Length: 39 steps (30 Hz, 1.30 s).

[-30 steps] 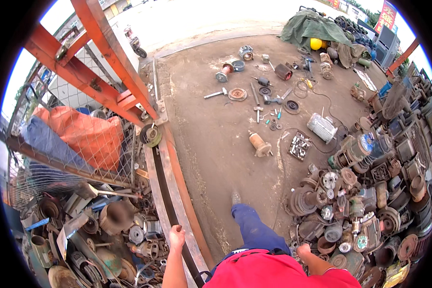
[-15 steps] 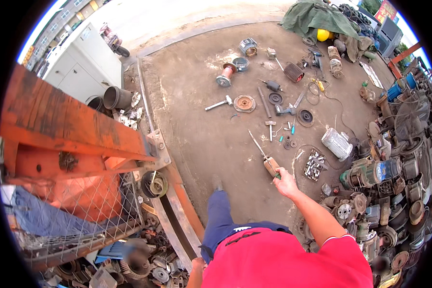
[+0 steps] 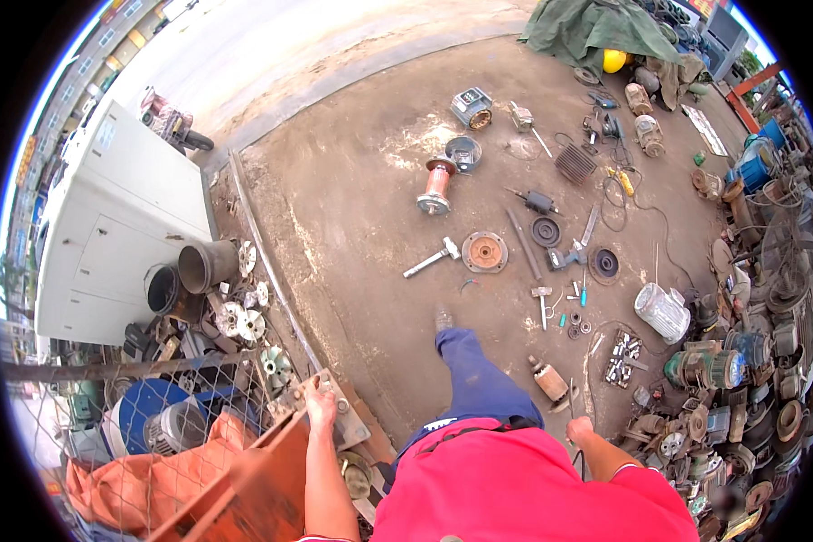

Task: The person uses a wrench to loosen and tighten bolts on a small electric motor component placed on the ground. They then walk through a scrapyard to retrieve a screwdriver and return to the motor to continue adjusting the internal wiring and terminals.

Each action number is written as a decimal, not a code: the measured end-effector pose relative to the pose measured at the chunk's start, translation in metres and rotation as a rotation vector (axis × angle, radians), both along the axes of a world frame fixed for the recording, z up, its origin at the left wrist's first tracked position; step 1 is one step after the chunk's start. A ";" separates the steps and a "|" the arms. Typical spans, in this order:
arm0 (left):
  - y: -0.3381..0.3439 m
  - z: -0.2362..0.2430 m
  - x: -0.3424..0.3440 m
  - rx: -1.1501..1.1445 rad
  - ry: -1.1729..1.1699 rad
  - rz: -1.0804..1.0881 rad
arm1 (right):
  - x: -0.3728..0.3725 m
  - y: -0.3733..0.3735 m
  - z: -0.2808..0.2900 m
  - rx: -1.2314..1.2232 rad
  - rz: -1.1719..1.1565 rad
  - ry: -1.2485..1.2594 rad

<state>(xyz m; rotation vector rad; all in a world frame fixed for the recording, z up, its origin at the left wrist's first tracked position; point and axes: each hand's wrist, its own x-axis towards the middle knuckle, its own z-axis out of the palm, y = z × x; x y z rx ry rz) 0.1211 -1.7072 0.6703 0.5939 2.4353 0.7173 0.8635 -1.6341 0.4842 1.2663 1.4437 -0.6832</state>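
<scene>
My left hand (image 3: 321, 408) has its fingers bent over the bolted metal plate (image 3: 350, 432) at the end of the orange steel beam (image 3: 264, 483). Low on the right, my right hand (image 3: 580, 428) is closed around a thin metal rod (image 3: 571, 393) that points forward; its grip end is hidden in the fingers. Just ahead of this hand, a motor rotor (image 3: 549, 379) with a shaft lies on the ground. A hammer (image 3: 542, 309), a cordless power tool (image 3: 567, 257) and a tray of sockets (image 3: 623, 357) lie farther off.
Piled motor parts (image 3: 741, 397) line the right side. Ahead lie a flange (image 3: 485, 253), a larger hammer (image 3: 432, 258), a copper-coloured rotor (image 3: 436, 187) and a grey motor (image 3: 662, 313). At left are a white cabinet (image 3: 122, 235), buckets (image 3: 210, 265) and a wire fence (image 3: 154, 406).
My left hand has come up from the lower edge onto the beam's plate. My right hand has drawn back toward my body, away from the rotor. The view has shifted left.
</scene>
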 end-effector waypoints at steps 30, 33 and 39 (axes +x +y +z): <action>0.944 -0.073 -0.610 -0.106 -0.113 -0.459 | -0.652 0.565 0.014 0.590 -1.731 -0.035; 1.067 -0.086 -0.592 -0.154 -0.063 -0.678 | -0.711 0.638 -0.020 0.602 -2.078 -0.073; 1.254 -0.171 -0.544 -0.359 0.028 -1.193 | -0.832 0.975 -0.042 0.591 -2.253 0.446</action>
